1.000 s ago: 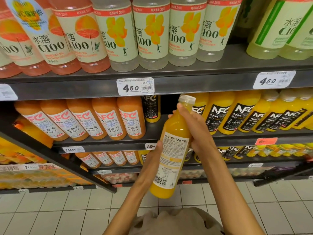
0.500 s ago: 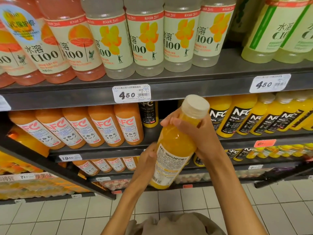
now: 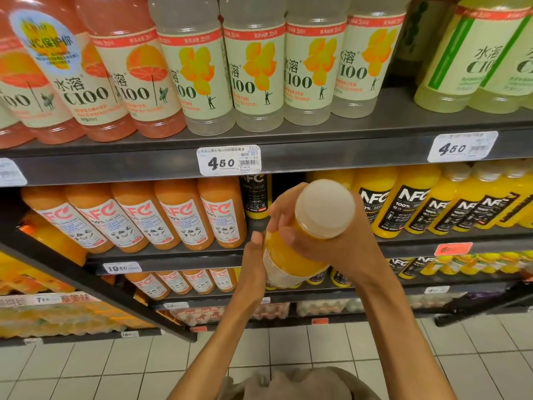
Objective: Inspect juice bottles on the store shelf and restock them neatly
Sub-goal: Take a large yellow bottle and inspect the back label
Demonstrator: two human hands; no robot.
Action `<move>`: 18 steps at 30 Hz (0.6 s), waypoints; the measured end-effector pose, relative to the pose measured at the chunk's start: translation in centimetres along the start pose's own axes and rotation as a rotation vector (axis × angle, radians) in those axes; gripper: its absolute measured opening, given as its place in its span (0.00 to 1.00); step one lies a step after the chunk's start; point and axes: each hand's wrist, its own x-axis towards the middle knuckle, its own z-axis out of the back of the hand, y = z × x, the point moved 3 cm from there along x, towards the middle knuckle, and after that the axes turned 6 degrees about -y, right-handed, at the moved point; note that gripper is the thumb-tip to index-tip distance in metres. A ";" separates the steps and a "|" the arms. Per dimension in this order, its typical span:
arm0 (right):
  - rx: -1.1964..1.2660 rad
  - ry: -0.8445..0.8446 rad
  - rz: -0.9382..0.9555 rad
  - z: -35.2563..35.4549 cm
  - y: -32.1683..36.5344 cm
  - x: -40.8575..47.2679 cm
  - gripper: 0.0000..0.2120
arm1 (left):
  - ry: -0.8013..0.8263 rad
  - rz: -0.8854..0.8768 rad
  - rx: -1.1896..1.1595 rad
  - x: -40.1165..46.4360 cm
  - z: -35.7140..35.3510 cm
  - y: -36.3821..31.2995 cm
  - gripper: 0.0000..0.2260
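I've tipped the orange juice bottle further toward me than half a second ago, so its white cap now faces me and the label is mostly hidden. My right hand grips its neck, my left hand holds its lower body, in front of the middle shelf.

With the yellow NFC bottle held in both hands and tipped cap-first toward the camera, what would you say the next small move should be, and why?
Probably stand the bottle upright again and slide it into the dark gap left of the yellow NFC row. The right hand grips it below the white cap, the left hand steadies its side, and that gap shows only one bottle set further back.
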 end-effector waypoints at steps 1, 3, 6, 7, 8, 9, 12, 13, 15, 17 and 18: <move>-0.009 0.001 0.004 0.1 0.1 0.0 0.14 | -0.003 -0.033 -0.002 -0.2 0.0 0.0 0.14; -0.002 -0.009 -0.006 0.4 0.2 0.0 0.14 | 0.067 -0.084 0.008 -0.6 -0.1 -0.2 0.15; 0.079 -0.125 -0.083 1.0 0.1 -0.1 0.13 | 0.203 -0.077 0.057 -1.1 0.3 0.1 0.18; 0.116 -0.173 -0.125 1.1 -0.1 -0.1 0.14 | 0.222 -0.078 0.070 -1.0 0.4 0.1 0.18; 0.156 -0.209 -0.157 1.3 -0.3 -0.1 0.14 | 0.253 -0.090 0.079 -0.9 0.4 -0.1 0.21; 0.194 -0.237 -0.175 1.4 -0.5 -0.2 0.15 | 0.286 -0.097 0.095 -1.0 0.5 -0.5 0.25; 0.302 -0.287 -0.190 1.8 -1.1 -0.4 0.11 | 0.295 -0.126 0.124 -1.2 0.7 -0.8 0.29; 0.326 -0.279 -0.189 1.9 -1.3 -0.5 0.09 | 0.276 -0.139 0.117 -1.2 0.8 -0.7 0.29; 0.344 -0.207 -0.181 2.4 -1.6 -0.4 0.05 | 0.235 -0.146 0.128 -1.5 1.2 -0.4 0.26; 0.360 -0.089 -0.186 2.9 -1.8 0.0 0.09 | 0.263 -0.139 0.154 -2.0 1.4 -0.3 0.20; 0.363 -0.030 -0.192 3.1 -1.9 0.2 0.12 | 0.291 -0.124 0.158 -2.1 1.4 -0.4 0.17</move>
